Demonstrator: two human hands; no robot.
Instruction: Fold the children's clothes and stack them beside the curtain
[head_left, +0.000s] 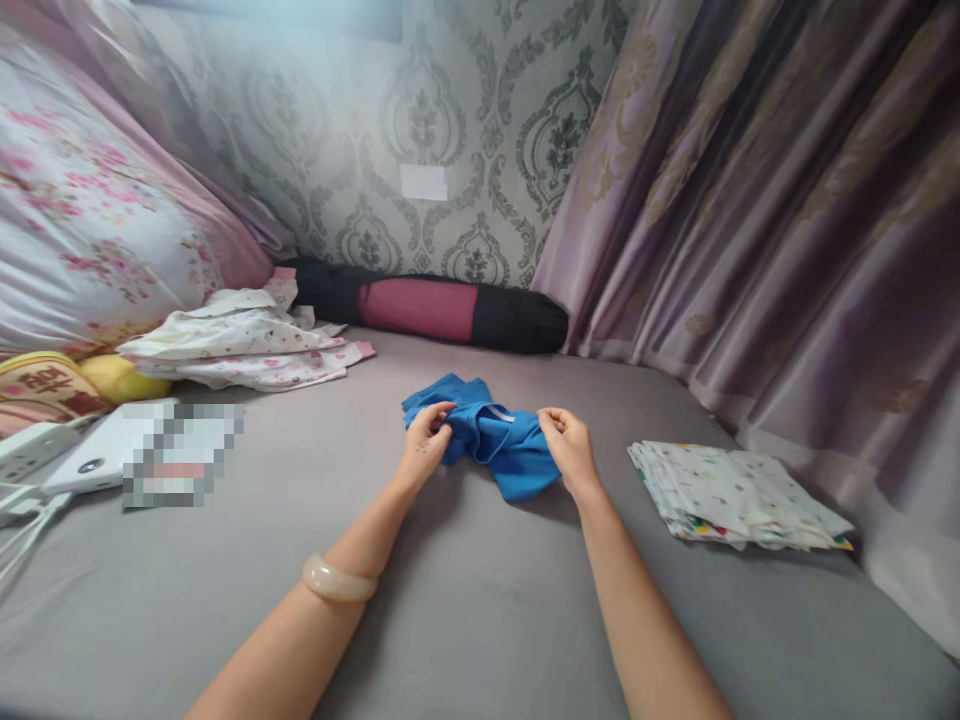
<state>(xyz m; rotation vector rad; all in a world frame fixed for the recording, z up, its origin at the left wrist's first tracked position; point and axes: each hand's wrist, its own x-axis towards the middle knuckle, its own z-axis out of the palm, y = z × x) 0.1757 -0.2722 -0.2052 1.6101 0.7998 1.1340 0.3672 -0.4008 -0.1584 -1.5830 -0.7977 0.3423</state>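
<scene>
A bunched blue T-shirt [517,462] is stretched between my two hands over the grey bed sheet [480,620]. Its round neckline and a small white label face up. My left hand [427,435] pinches the cloth on the left side, near the neckline. On the right, my right hand [568,445] grips the shirt's other side between thumb and fingers. A pale bangle [339,580] circles my left wrist. Part of the shirt lies crumpled beyond my left hand, and its lower folds are hidden.
A folded patterned cloth stack [739,495] lies to the right, by the curtain [750,200]. A black and maroon long bag [420,308] rests against the wall. Crumpled white clothes [247,340], a power strip [37,450] and a white device [112,445] are at left.
</scene>
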